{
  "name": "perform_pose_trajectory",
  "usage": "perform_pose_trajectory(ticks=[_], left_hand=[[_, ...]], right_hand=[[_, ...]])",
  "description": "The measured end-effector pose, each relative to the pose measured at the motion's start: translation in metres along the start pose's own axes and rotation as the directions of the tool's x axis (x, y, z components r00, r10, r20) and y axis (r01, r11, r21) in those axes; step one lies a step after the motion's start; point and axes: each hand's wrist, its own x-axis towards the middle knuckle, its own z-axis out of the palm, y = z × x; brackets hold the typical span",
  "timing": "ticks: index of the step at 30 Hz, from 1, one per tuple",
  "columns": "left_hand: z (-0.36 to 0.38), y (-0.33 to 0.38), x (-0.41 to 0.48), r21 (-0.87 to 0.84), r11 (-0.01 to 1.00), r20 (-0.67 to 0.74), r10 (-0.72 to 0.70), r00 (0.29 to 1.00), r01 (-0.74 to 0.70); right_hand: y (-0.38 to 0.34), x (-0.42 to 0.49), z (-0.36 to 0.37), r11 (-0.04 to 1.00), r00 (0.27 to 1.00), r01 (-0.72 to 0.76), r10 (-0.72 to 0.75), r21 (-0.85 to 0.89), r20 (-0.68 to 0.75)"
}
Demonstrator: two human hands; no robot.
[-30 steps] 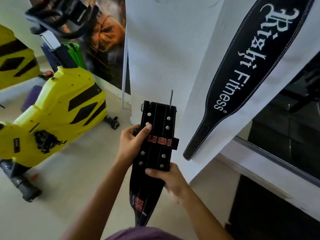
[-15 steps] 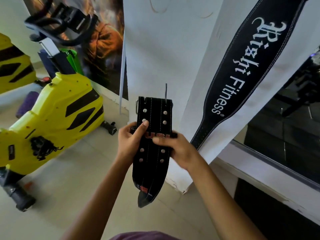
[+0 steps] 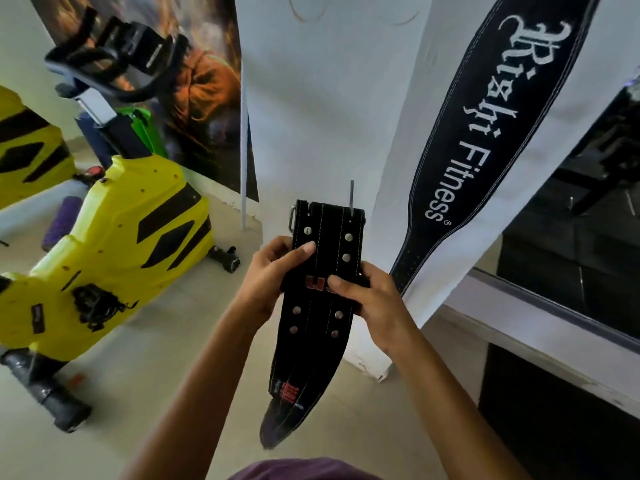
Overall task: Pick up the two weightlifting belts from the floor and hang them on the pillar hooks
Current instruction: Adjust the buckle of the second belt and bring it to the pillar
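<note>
A folded black studded weightlifting belt (image 3: 320, 317) with red lettering hangs upright between both hands, its metal buckle prong pointing up at the top. My left hand (image 3: 268, 282) grips its left edge with the thumb across the front. My right hand (image 3: 369, 303) holds the right edge at the red logo loop. A second black belt (image 3: 485, 140) printed "Rishi Fitness" hangs flat against the white pillar (image 3: 329, 109) to the right. No hook shows in view.
A yellow exercise bike (image 3: 114, 258) stands on the tiled floor at the left, its black handlebars up high. A poster (image 3: 204, 81) leans on the wall behind it. Dark glass panels and a white ledge (image 3: 540, 327) fill the right side.
My right hand climbed from the belt's lower part to the logo loop. My left thumb slid higher on the belt. The belt stays upright in front of the pillar.
</note>
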Motion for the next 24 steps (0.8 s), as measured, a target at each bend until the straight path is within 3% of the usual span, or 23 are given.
perform_pose_trajectory(ticks=[3,6,11,15,17,24], left_hand=[[-0.007,0.032,0.022,0.088,0.989,0.055,-0.123,0.991,0.118],[0.000,0.032,0.027,0.186,0.977,0.143,-0.129,0.981,0.102],[0.003,-0.021,-0.011,0.104,0.986,0.252,-0.151,0.956,0.129],[-0.002,-0.065,-0.036,0.338,0.934,0.347,-0.239,0.907,0.117],[0.002,-0.069,-0.040,0.339,0.935,0.324,-0.221,0.920,0.105],[0.015,-0.009,-0.001,0.040,0.999,0.104,-0.010,0.994,0.006]], right_hand=[[0.013,-0.009,0.004,1.000,0.999,0.012,-0.012,0.012,-0.043],[0.014,-0.011,0.006,0.997,0.995,0.042,-0.036,0.068,-0.091],[0.001,-0.008,-0.006,0.988,0.987,0.078,-0.058,0.134,-0.147],[-0.002,-0.009,-0.014,0.986,0.980,0.104,-0.078,0.132,-0.183],[0.000,-0.012,-0.016,0.988,0.979,0.110,-0.088,0.113,-0.186],[0.014,-0.022,-0.012,0.997,0.985,0.072,-0.069,0.014,-0.158]])
